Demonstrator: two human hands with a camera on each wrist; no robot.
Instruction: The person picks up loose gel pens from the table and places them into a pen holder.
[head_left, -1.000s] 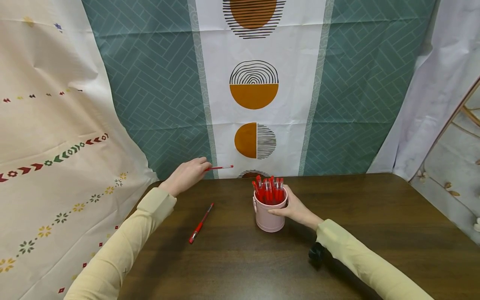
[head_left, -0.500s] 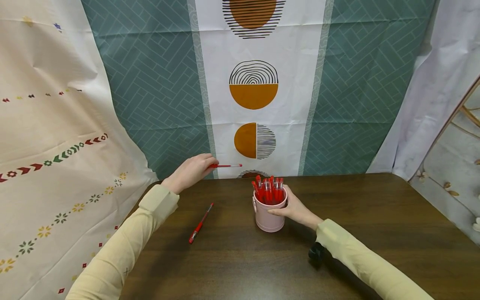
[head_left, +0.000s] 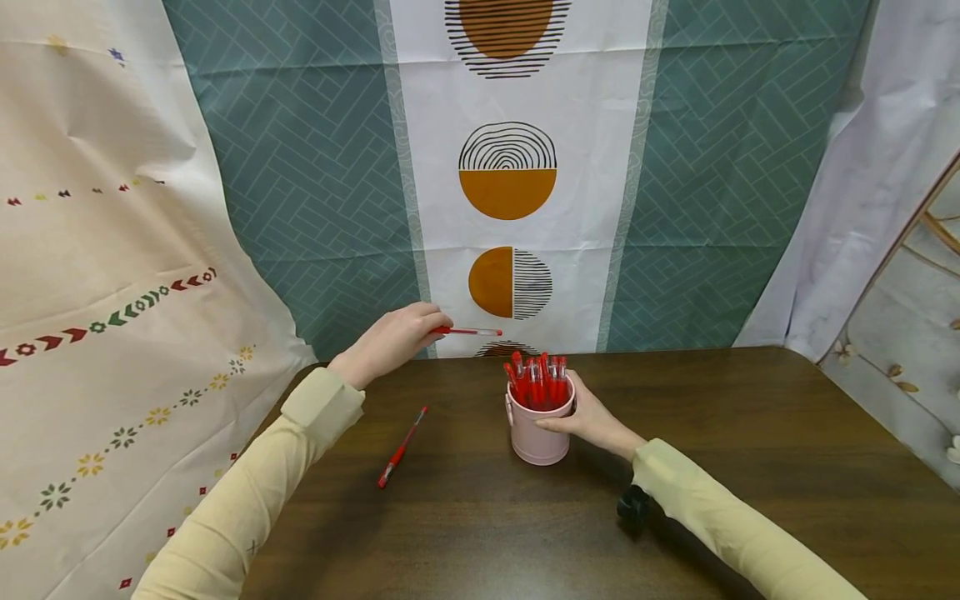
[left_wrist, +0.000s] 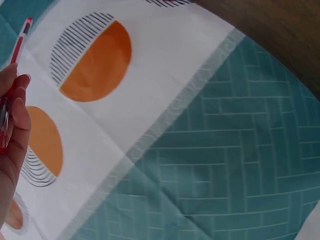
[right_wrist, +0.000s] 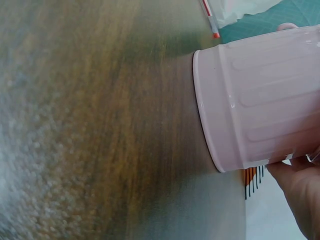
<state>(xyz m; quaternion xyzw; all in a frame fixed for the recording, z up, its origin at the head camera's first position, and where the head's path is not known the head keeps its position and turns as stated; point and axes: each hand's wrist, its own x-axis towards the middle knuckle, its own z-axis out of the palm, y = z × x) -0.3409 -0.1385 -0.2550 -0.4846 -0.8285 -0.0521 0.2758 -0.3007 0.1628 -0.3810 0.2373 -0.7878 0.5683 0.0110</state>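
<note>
In the head view my left hand (head_left: 397,337) pinches a red pen (head_left: 474,332) above the table's back edge, its tip pointing right. The left wrist view shows that pen (left_wrist: 20,46) between thumb and fingers. Several red pens (head_left: 538,379) stand in a pink bucket (head_left: 540,437), upright on the table right of the left hand. My right hand (head_left: 588,414) grips the bucket by its right side, near the rim. Close by in the right wrist view are the bucket's wall (right_wrist: 270,95) and part of the right hand (right_wrist: 300,187). Another red pen (head_left: 402,447) lies on the table.
The dark wooden table (head_left: 480,525) reaches back to a green and white patterned cloth (head_left: 322,167). A cream embroidered cloth (head_left: 97,250) hangs at the left, and a white cloth (head_left: 847,208) at the right. A black object (head_left: 633,507) sits under the right sleeve.
My left hand has moved to the right with the pen, bringing it closer to the bucket. The right hand, the bucket and the pen on the table have stayed put.
</note>
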